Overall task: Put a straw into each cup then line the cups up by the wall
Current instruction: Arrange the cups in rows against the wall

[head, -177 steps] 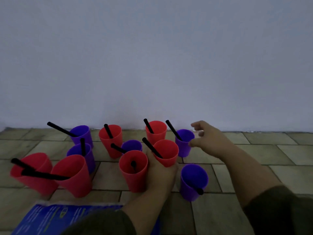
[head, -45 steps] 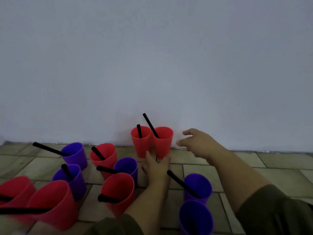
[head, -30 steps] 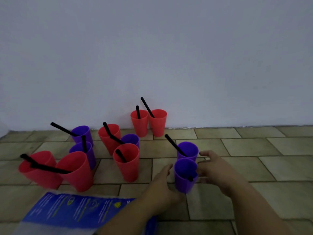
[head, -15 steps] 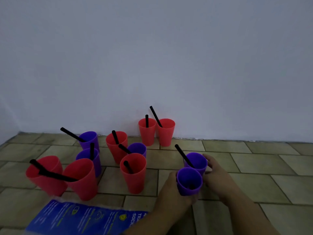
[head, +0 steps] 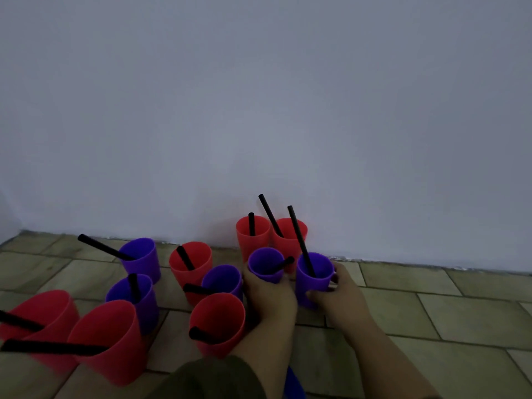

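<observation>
Now the lining-up step: the left hand [head: 270, 298] curls round a purple plastic cup with a slanting black straw [head: 264, 264], and the right hand [head: 339, 298] grips a second purple plastic cup [head: 315, 279], both just before two red plastic cups [head: 253, 237] at the pale wall [head: 288, 110]. The next move likely calls for setting both beside the red ones, gently enough that the straws don't tip.

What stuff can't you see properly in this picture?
Head view:
- Left hand and right hand: some fingers hide behind the left purple cup and right purple cup they hold.
- Left red cup by the wall: bottom behind the left purple cup.
- Far-left red cup: blurred, its straw cut by the left edge.
- Blue thing at the bottom edge: mostly behind the left forearm, unclear what.
</observation>
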